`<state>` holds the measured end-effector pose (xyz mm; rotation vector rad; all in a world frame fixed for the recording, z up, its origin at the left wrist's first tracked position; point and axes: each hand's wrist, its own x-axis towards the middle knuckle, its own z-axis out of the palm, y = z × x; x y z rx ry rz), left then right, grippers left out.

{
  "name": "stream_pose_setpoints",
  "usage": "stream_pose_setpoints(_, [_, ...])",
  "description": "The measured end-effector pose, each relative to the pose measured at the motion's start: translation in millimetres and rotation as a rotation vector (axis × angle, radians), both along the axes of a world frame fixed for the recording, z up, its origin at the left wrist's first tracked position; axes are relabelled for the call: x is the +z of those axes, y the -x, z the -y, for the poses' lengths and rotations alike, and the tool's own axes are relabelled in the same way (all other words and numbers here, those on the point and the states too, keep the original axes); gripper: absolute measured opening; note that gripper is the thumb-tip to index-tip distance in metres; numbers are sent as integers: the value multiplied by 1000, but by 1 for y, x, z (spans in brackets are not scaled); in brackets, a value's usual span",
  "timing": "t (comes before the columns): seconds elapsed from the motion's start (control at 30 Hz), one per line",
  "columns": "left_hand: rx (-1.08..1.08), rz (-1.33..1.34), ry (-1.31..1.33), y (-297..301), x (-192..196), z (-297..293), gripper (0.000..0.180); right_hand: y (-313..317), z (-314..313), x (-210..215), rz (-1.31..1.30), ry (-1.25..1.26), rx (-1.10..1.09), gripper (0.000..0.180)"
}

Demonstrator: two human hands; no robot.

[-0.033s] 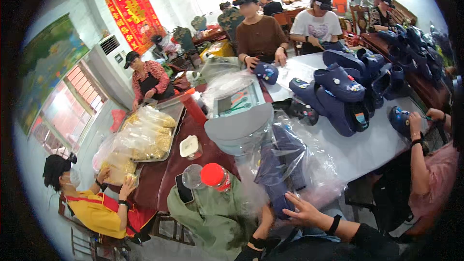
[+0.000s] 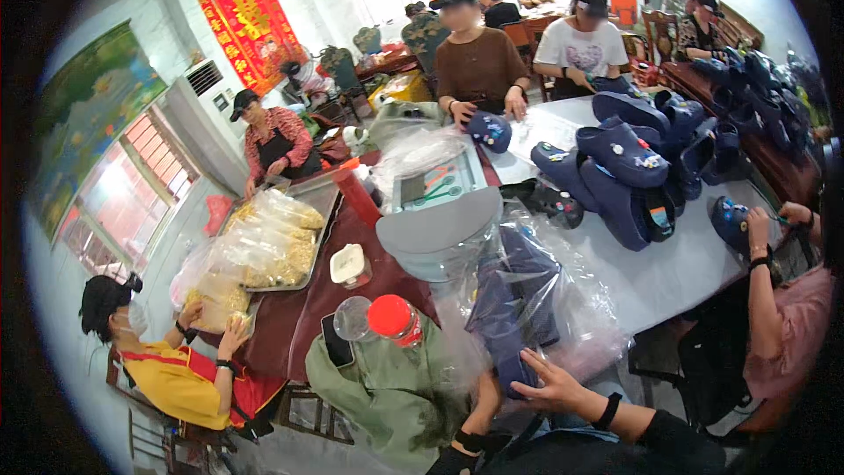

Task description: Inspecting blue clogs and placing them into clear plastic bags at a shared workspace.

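- At the far left, a worker in yellow [image 2: 176,387] had both hands on a sack [image 2: 215,306] of yellow bits.
- Next came a phone [image 2: 337,343] on green cloth [image 2: 369,405], a white tub [image 2: 350,266] beyond it, then a red-lidded jar [image 2: 394,320].
- A grey bin [image 2: 440,237] stood past the jar.
- The left hand [image 2: 486,396] was at the lower left of a navy shoe [image 2: 502,347]; its fingers were hidden, so I could not tell whether they gripped.
- The navy shoe ran from between the hands up into a clear bag [image 2: 585,321].
- The right hand [image 2: 563,387] touched the shoe's right side, fingers spread, not curled round it.
- Farther right, a shoe pile [image 2: 624,158] covered part of a white table [image 2: 655,273].
- A worker in pink [image 2: 787,334] held a second shoe [image 2: 728,222].
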<state>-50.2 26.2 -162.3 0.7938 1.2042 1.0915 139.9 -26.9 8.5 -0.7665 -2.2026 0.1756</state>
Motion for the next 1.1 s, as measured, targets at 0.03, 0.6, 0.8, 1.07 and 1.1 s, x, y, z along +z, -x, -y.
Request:
stream_pose_setpoints(0.03, [-103, -147, -71, -13, 54, 5, 30, -2, 2, 15, 42, 35, -68, 68])
stream_pose_setpoints(0.6, [-602, -647, -254, -15, 119, 19, 34, 4, -10, -5, -75, -25, -406, 52])
stream_pose_setpoints(0.8, [-390, -191, 89, -24, 149, 20, 37, -6, -16, 26, 229, -14, -319, 57])
stream_pose_setpoints(1.07, [-437, -230, 56, -19, 149, 21, 24, 14, -13, 15, 111, 98, -463, 59])
stream_pose_setpoints(1.1, [-469, -302, 13, -17, 152, 21, 22, 17, -12, 16, 105, 116, -482, 57])
